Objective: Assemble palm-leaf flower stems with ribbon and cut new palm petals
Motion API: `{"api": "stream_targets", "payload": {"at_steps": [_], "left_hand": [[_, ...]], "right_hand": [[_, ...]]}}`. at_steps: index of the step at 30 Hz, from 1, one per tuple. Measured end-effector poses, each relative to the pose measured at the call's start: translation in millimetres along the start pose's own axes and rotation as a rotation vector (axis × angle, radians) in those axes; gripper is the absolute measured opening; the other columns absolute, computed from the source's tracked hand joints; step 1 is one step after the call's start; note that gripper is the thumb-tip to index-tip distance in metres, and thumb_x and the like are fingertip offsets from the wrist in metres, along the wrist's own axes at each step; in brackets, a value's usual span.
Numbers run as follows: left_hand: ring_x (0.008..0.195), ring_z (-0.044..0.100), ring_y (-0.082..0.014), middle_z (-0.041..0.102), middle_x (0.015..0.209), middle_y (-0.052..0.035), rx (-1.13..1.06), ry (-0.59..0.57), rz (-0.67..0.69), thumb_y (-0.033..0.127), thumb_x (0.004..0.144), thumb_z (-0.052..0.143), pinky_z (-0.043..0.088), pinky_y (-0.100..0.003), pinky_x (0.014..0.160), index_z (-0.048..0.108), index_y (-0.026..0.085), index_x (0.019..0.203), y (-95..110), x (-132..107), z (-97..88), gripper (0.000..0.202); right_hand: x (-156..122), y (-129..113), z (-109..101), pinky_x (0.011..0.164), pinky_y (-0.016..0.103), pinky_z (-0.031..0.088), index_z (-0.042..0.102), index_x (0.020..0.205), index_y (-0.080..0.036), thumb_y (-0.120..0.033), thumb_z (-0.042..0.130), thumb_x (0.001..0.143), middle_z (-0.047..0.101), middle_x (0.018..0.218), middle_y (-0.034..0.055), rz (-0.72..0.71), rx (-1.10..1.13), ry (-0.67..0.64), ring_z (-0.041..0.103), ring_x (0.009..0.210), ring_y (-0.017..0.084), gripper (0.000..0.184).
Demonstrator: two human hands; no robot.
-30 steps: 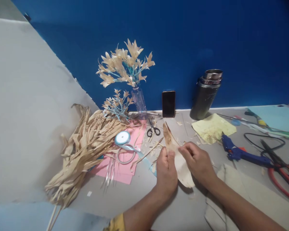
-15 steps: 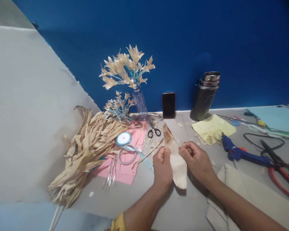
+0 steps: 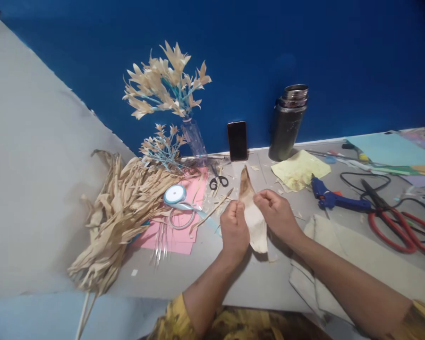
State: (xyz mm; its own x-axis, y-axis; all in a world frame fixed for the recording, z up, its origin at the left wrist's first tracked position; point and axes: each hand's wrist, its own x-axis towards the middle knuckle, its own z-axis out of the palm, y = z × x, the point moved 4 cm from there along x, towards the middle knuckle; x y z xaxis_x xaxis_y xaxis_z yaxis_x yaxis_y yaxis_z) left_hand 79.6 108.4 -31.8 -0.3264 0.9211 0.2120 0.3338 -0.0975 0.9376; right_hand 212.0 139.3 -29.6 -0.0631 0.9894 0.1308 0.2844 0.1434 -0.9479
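A pale dried corn husk piece, brown toward its pointed far end, is held upright over the table between both hands. My left hand pinches its left edge, fingers curled in. My right hand pinches the opposite edge between thumb and fingertips. Left of the hands lie a roll of light blue ribbon and pink paper. Small black-handled scissors rest just beyond, among husk scraps.
A heap of dried husks spreads at the left. Husk flowers stand in a clear vase by the wall. A phone and dark flask stand behind. On the right are a blue glue gun and red-handled shears.
My view has tilted down and shifted right, so the table things appear higher and further left. Both hands keep their pinch on the husk, whose tip now bends a little more.
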Motion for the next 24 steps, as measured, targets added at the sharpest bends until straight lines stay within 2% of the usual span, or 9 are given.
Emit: {"api": "stream_targets", "payload": {"at_steps": [4, 6, 10, 12, 16, 18, 21, 24], "left_hand": [[0.06, 0.039, -0.013, 0.041, 0.06, 0.0044, 0.046, 0.124, 0.004, 0.03, 0.095, 0.042, 0.03, -0.026, 0.059, 0.04, 0.022, 0.064, -2.3, 10.2, -17.2, 0.032], [0.058, 0.037, -0.0127, 0.04, 0.059, 0.0049, 0.064, 0.148, 0.012, 0.031, 0.094, 0.043, 0.029, -0.026, 0.058, 0.039, 0.022, 0.063, -3.7, 14.4, -22.8, 0.033], [0.059, 0.038, -0.0121, 0.041, 0.059, 0.0044, 0.061, 0.167, 0.036, 0.032, 0.093, 0.046, 0.032, -0.025, 0.059, 0.039, 0.021, 0.062, -2.7, 17.0, -26.1, 0.034], [0.057, 0.04, -0.0113, 0.043, 0.06, 0.0045, -0.016, 0.125, -0.003, 0.035, 0.092, 0.048, 0.034, -0.024, 0.056, 0.043, 0.021, 0.065, -2.3, 16.1, -24.0, 0.031], [0.047, 0.046, -0.0105, 0.051, 0.059, 0.0042, -0.238, -0.17, -0.243, 0.041, 0.084, 0.059, 0.037, -0.022, 0.045, 0.058, 0.019, 0.084, -5.5, 9.3, -10.4, 0.023], [0.047, 0.049, -0.0109, 0.055, 0.061, 0.0016, -0.26, -0.262, -0.298, 0.036, 0.079, 0.064, 0.039, -0.022, 0.044, 0.062, 0.016, 0.084, -5.9, 4.9, -5.7, 0.022], [0.052, 0.049, -0.0114, 0.058, 0.062, -0.001, -0.197, -0.251, -0.255, 0.026, 0.075, 0.063, 0.039, -0.022, 0.047, 0.065, 0.013, 0.074, -6.0, 2.2, -4.0, 0.013], [0.053, 0.047, -0.0115, 0.057, 0.06, -0.0006, -0.136, -0.226, -0.209, 0.022, 0.075, 0.06, 0.037, -0.023, 0.047, 0.064, 0.014, 0.067, -7.6, 1.7, -3.9, 0.012]], "right_hand": [[-15.3, -1.1, 21.3, 0.046, 0.024, 0.038, 0.049, 0.067, -0.023, -0.044, 0.057, 0.084, 0.052, 0.047, -0.0073, 0.116, 0.119, -0.259, 0.048, 0.043, 0.013, 0.028], [-18.9, -1.3, 26.0, 0.045, 0.023, 0.037, 0.046, 0.062, -0.024, -0.042, 0.054, 0.085, 0.049, 0.042, -0.0073, 0.123, 0.082, -0.281, 0.047, 0.04, 0.013, 0.03], [-17.0, 0.5, 23.9, 0.047, 0.024, 0.037, 0.047, 0.062, -0.024, -0.04, 0.049, 0.087, 0.047, 0.042, -0.0073, 0.083, 0.011, -0.245, 0.046, 0.042, 0.013, 0.03], [-13.9, 1.5, 18.1, 0.051, 0.024, 0.038, 0.048, 0.062, -0.023, -0.04, 0.049, 0.087, 0.049, 0.048, -0.0059, 0.047, -0.019, -0.198, 0.048, 0.048, 0.014, 0.03], [-8.7, 2.6, 6.1, 0.053, 0.024, 0.035, 0.05, 0.064, -0.022, -0.04, 0.051, 0.086, 0.05, 0.057, -0.0041, 0.001, -0.077, -0.1, 0.047, 0.056, 0.014, 0.029], [-7.6, 2.3, 4.4, 0.053, 0.024, 0.035, 0.055, 0.068, -0.021, -0.038, 0.051, 0.086, 0.052, 0.057, -0.004, -0.016, -0.129, -0.108, 0.048, 0.055, 0.014, 0.025], [-6.8, 1.8, 5.2, 0.055, 0.024, 0.035, 0.063, 0.08, -0.02, -0.032, 0.052, 0.085, 0.06, 0.062, -0.0026, -0.049, -0.276, -0.145, 0.053, 0.058, 0.015, 0.017], [-6.1, 1.7, 6.4, 0.053, 0.024, 0.03, 0.056, 0.068, -0.022, -0.03, 0.052, 0.084, 0.056, 0.058, -0.0034, -0.076, -0.401, -0.177, 0.051, 0.055, 0.015, 0.019]]}}
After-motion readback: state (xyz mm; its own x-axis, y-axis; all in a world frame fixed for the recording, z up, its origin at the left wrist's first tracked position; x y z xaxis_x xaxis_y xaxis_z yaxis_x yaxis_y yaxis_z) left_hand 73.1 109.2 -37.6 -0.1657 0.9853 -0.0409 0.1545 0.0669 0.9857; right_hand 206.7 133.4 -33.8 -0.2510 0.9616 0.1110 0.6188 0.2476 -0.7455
